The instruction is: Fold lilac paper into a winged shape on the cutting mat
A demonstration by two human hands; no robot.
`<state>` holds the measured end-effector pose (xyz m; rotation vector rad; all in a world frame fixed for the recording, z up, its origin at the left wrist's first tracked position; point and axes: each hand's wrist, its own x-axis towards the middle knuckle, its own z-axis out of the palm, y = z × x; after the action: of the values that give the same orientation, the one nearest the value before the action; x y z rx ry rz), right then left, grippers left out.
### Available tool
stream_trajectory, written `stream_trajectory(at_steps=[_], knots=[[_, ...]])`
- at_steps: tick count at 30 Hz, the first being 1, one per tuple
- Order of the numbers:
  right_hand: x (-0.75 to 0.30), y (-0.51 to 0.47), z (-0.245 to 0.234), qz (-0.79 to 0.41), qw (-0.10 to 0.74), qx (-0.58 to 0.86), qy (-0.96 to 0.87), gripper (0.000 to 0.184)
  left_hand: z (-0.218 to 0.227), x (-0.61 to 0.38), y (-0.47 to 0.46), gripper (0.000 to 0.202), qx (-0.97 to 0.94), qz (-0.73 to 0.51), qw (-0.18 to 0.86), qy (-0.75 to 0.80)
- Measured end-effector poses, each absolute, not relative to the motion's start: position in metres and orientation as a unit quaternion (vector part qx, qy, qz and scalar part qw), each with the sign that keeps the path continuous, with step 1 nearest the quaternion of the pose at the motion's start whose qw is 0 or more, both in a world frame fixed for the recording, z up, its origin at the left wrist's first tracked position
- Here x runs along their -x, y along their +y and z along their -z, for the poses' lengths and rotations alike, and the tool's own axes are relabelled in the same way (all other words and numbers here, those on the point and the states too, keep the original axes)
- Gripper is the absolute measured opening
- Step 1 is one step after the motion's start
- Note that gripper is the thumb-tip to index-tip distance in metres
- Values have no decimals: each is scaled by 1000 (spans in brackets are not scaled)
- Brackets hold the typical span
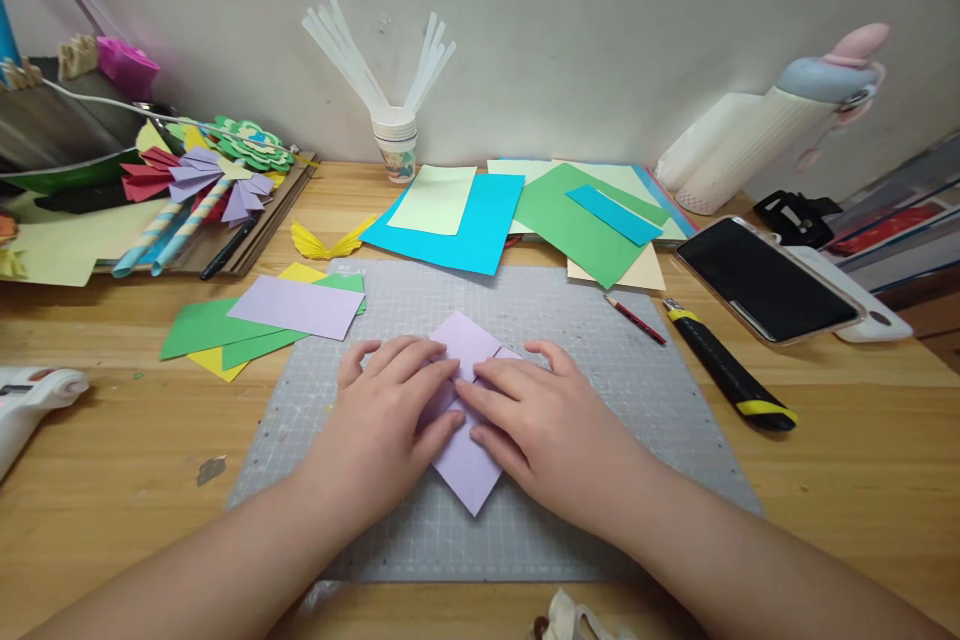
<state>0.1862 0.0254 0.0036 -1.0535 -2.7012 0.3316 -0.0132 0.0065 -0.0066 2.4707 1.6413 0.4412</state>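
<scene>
Two bare hands work at the middle of a wood-grained table (862, 440), which spreads across the frame and meets a plain pale wall (570, 30) at the top. A grey gridded cutting mat (480, 555) covers the table's lower centre. On it, just below the middle of the frame, lies the folded lilac paper (471, 465), one corner pointing down toward the lower edge. The left hand (397, 400) and the right hand (551, 420) rest on its two sides; each grip is apart, thumb clear of the fingers, laid on the paper rather than clamped round it.

Stacked paper cups (397, 160) holding white straws (341, 50) stand at upper centre against the wall. A phone (769, 280) lies at right, a black-and-yellow cutter (727, 365) near it.

The hands cover the paper's left and right corners, so the folds beneath are hard to make out. The left edge crops a white device (34, 405); the bottom edge cuts off a pale crumpled object (562, 615), too partial to identify. A black item (795, 220) behind the phone is unclear, and the shelving (907, 220) at far right runs out of frame.
</scene>
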Motion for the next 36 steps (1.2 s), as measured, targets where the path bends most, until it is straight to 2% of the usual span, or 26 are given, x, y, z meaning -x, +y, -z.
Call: stream_trajectory(at_steps=[7, 11, 17, 21, 36], knots=[[-186, 25, -1, -123, 93, 361, -920, 27, 6, 15, 7, 33, -780, -182, 49, 596], [-187, 24, 0, -125, 95, 364, -918, 28, 8, 18, 11, 41, -761, -221, 104, 602], [-185, 25, -1, -131, 89, 369, -916, 29, 7, 17, 11, 37, -754, -241, 175, 586], [-186, 25, -1, -136, 101, 377, -911, 32, 8, 17, 12, 36, -754, -239, 169, 588], [-183, 23, -1, -113, 80, 367, -920, 26, 8, 19, 12, 34, -765, -228, 144, 585]])
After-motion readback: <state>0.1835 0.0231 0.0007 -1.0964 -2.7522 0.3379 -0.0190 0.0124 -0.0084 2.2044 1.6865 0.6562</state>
